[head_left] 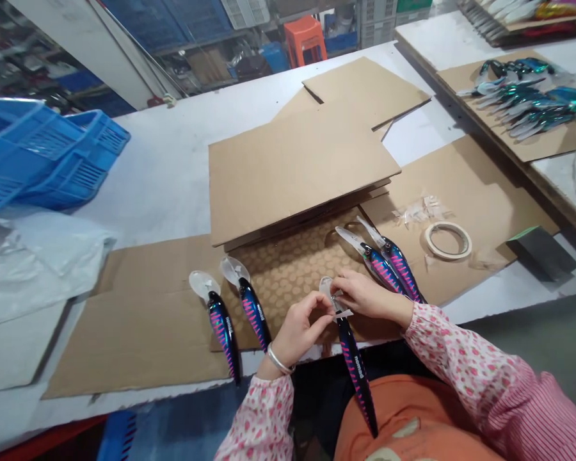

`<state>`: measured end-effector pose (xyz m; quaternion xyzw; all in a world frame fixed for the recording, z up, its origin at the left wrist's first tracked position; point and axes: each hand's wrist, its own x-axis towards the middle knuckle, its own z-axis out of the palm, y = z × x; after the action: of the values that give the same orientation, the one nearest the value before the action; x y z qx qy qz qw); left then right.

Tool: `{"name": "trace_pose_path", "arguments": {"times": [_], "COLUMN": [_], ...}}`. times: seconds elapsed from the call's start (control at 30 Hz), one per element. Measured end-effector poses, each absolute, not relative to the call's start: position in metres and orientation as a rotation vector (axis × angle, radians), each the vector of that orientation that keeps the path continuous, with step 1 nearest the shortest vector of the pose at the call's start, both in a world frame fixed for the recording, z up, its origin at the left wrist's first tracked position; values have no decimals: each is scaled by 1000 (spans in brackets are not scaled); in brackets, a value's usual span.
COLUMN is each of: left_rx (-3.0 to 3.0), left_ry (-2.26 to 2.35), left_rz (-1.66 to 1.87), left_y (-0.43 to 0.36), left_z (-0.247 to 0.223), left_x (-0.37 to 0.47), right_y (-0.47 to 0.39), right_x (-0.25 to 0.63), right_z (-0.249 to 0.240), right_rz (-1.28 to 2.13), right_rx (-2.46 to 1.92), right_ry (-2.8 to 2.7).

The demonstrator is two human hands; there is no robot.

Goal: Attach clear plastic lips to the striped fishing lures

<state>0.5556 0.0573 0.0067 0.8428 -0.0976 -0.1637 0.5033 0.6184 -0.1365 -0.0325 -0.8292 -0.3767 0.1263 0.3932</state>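
Striped lure (pixel 356 368) held at the near edge of the table (pixel 163 160)

The dark lure, with pink stripes and a clear bill, hangs over the table's near edge, its tail pointing down across an orange apron (pixel 403 410). The left hand (pixel 295 330), with a bracelet (pixel 279 360) at its wrist, has thumb and fingertip pressed together, pinching a pale strip (pixel 344 314) against the lure's head end. The right hand (pixel 367 294) has its fingers bent in at the base of the bill; I cannot tell whether they pinch the bill or the strip.

Two matching lures lie left of the hands: an outer one (pixel 223 330) and an inner one (pixel 253 310). Another pair of lures (pixel 384 269) lies close together just beyond the right hand. Further right, on a cardboard sheet (pixel 489 186), sit a roll of tape (pixel 464 248) and some clear scraps (pixel 422 210). A cardboard stack (pixel 288 173) rises beyond the hands.
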Motion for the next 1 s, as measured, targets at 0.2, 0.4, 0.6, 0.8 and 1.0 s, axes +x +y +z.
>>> {"name": "trace_pose_path", "arguments": {"times": [0.2, 0.4, 0.6, 0.8, 1.0], "left_rx": [2287, 2403, 2543, 2686, 2658], "left_ry": [-317, -287, -254, -184, -98], "left_rz": [-201, -100, -33, 32, 100], "left_y": [56, 48, 41, 32, 34], "left_z": [0, -4, -6, -3, -5], "left_x": [563, 566, 565, 561, 558], "right_y": [-132, -133, -137, -134, -133], "right_x": [621, 619, 618, 609, 603], "right_z": [-32, -27, -23, -25, -34], "right_rz": [295, 318, 359, 306, 207], "right_rx": [-1952, -1895, -1849, -1850, -1863], "right_ry": [-972, -810, -737, -674, -689]}}
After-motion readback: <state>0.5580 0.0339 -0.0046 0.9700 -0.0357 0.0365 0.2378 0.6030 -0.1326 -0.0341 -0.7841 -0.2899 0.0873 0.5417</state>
